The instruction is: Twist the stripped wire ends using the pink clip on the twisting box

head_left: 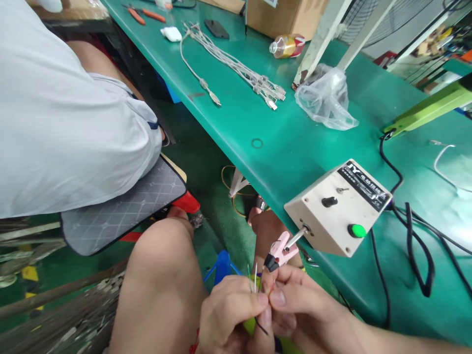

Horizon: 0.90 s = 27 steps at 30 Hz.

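Observation:
My left hand (234, 309) is closed in a pinch on several thin wires (255, 279); green and white ends stick up above the fingers and a black end points down. My right hand (297, 295) meets it fingertip to fingertip, pinching the same bunch, where a reddish strand shows. Just above the fingertips sits a pink spring clip (280, 251) with black jaw tips, fixed on the metal shaft of a beige control box (337, 209). Whether the jaws grip a wire I cannot tell. The box has a black knob, a toggle switch and a green button.
On the green table (236, 118) lie a bundle of grey USB cables (236, 64), a phone (217, 28), orange-handled pliers (143, 14), a bottle (287, 46) and a plastic bag (326, 98). Black cords (409, 246) trail at the right. A person in grey (73, 118) sits at the left.

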Each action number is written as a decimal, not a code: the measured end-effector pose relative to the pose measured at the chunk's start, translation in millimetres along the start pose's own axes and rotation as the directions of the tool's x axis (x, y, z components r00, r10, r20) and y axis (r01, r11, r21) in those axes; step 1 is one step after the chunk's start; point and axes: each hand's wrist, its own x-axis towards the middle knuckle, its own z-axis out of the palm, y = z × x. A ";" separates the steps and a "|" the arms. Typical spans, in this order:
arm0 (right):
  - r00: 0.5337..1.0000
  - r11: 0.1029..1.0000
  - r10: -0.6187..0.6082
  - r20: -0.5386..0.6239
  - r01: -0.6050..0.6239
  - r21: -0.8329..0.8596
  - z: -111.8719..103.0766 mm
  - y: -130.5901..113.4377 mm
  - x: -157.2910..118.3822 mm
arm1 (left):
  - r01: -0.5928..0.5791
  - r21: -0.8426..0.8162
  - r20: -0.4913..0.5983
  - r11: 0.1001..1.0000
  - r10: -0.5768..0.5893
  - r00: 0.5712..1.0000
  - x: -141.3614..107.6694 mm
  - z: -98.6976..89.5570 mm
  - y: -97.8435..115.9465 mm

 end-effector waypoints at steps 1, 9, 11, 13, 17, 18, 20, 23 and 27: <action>1.000 1.000 0.006 0.016 -0.006 -0.003 -0.6 -0.1 0.6 | -0.018 0.002 0.014 1.000 0.018 1.000 1.9 -0.7 -1.3; 1.000 1.000 -0.019 0.011 0.019 -0.017 1.7 -0.4 -1.0 | -0.020 -0.026 0.028 0.999 0.021 0.999 6.7 -0.7 -1.4; 0.999 1.000 -0.024 0.041 0.025 -0.011 0.2 -0.2 0.7 | 0.014 -0.007 -0.022 1.000 -0.014 1.000 4.9 2.4 0.6; 0.999 1.000 -0.005 0.051 0.006 -0.020 -0.8 -0.2 2.2 | 0.036 -0.021 -0.047 0.999 -0.037 0.998 2.9 4.4 1.5; 0.998 0.995 0.022 -0.051 -0.027 -0.091 1.9 -1.4 -1.1 | 0.004 -0.053 -0.008 0.999 -0.005 1.000 -1.1 1.0 -1.7; 0.996 0.988 -0.004 -0.086 -0.009 -0.153 3.0 -2.1 -3.5 | 0.002 -0.056 -0.007 0.998 -0.002 1.000 -1.4 -1.1 -2.9; 0.986 0.929 -0.105 -0.129 0.051 -0.367 4.0 -3.5 -9.2 | 0.084 -0.141 -0.015 0.986 -0.087 0.996 0.9 -5.3 -5.1; 0.962 0.627 -0.266 0.065 0.224 -0.746 0.3 -2.7 -15.2 | 0.393 -0.509 -0.003 0.766 -0.458 0.889 14.3 -9.2 -9.0; 0.804 0.076 -0.067 0.590 0.594 -0.801 -13.5 18.7 -7.3 | 0.531 -0.785 0.077 0.320 -0.799 0.596 40.1 -9.5 -21.3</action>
